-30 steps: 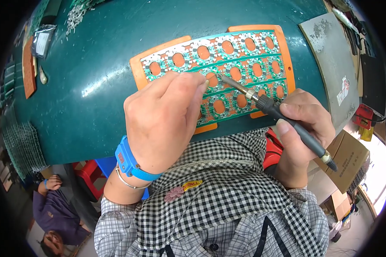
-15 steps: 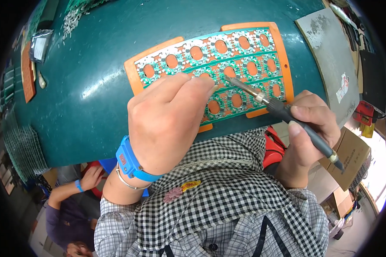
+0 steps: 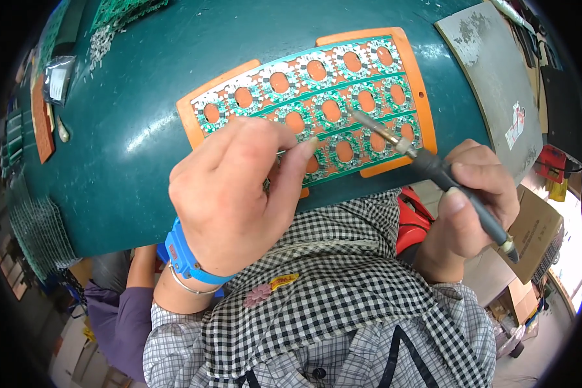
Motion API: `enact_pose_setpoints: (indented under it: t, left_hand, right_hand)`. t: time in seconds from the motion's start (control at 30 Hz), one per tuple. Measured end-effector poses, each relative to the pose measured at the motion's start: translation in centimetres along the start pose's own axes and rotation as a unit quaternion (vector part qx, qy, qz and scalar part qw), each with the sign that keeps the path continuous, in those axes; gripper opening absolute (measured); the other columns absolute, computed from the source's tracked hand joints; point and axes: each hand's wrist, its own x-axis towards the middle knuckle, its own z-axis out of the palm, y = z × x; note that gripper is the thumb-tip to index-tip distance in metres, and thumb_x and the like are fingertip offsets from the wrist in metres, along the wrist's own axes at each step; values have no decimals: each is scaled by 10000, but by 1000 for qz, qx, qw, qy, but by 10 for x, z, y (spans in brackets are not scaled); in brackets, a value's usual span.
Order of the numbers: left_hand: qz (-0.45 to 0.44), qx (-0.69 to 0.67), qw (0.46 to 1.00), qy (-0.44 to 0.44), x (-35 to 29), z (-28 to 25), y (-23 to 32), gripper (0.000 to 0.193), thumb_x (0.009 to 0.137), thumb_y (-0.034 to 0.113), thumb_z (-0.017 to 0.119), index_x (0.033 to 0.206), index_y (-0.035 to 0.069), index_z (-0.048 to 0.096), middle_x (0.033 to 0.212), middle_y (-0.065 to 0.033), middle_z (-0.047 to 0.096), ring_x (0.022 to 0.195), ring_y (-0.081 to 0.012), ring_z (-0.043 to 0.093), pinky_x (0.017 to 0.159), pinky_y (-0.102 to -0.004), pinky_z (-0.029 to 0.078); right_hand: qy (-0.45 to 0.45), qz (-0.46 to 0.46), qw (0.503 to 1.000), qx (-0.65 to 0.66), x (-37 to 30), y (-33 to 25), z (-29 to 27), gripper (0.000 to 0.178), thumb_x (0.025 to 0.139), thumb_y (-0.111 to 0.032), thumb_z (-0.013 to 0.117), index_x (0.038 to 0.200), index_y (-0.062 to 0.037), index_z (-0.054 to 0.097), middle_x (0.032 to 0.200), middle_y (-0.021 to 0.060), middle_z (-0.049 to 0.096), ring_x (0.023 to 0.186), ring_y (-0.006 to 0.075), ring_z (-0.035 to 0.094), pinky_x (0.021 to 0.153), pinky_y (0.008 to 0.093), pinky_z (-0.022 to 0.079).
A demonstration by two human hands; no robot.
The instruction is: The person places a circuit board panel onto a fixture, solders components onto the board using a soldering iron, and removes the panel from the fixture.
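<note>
In my right hand [image 3: 475,200] is a soldering iron [image 3: 430,166], held like a pen with its dark grip between thumb and fingers. Its metal tip points up and left over the middle row of a green circuit board panel [image 3: 349,86]; whether it touches cannot be told. The panel has rows of ring-shaped sections and lies in an orange tray [image 3: 415,71]. My left hand [image 3: 229,187] hovers over the panel's near left part, thumb and fingers pinched together. What they hold, if anything, I cannot make out. A blue wrist strap [image 3: 186,255] circles that wrist.
Green boards [image 3: 126,11] are stacked at the far left, near a clear bag [image 3: 59,81]. Wire-like mesh racks [image 3: 42,223] stand at the left edge. A grey worn panel [image 3: 491,71] lies right. A carton [image 3: 535,226] sits lower right. Another person's purple sleeve [image 3: 119,323] shows lower left.
My left hand has drawn back leftward. The iron's tip has shifted right along the middle row. The view has moved slightly, and the other person's hand has gone out of sight.
</note>
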Motion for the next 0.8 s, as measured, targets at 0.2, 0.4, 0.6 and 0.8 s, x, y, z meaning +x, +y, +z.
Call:
enact_pose_setpoints:
  t: [0.2, 0.4, 0.6, 0.8]
  left_hand:
    - [-4, 32, 999, -22, 8, 2, 3, 93, 804, -29, 738, 858, 6, 671, 710, -78, 646, 572, -127, 589, 513, -248, 450]
    - [28, 52, 998, -15, 12, 14, -7, 86, 809, 4, 735, 880, 28, 692, 744, -89, 678, 593, -181, 627, 529, -271, 473]
    - [22, 61, 998, -26, 13, 16, -8, 93, 797, 14, 743, 879, 37, 703, 769, -96, 696, 627, -200, 655, 549, -276, 496]
    - [36, 55, 996, -57, 16, 11, -5, 100, 791, 18, 750, 882, 37, 714, 779, -94, 705, 646, -195, 669, 559, -272, 505]
  right_hand:
    - [-9, 13, 1000, -8, 7, 1, -5, 221, 679, 6, 683, 881, 85, 643, 696, 126, 597, 591, 189, 546, 548, 296, 402]
    - [-20, 44, 999, -24, 11, 2, 3, 206, 644, 20, 678, 839, 81, 655, 669, 118, 596, 569, 179, 545, 526, 275, 386]
    - [-21, 45, 998, -30, 11, 6, 4, 200, 635, 22, 678, 828, 73, 663, 668, 111, 608, 564, 174, 559, 513, 265, 386]
    - [-41, 36, 998, -41, 12, 5, -1, 202, 638, 18, 682, 830, 79, 658, 658, 111, 599, 557, 172, 550, 508, 265, 379]
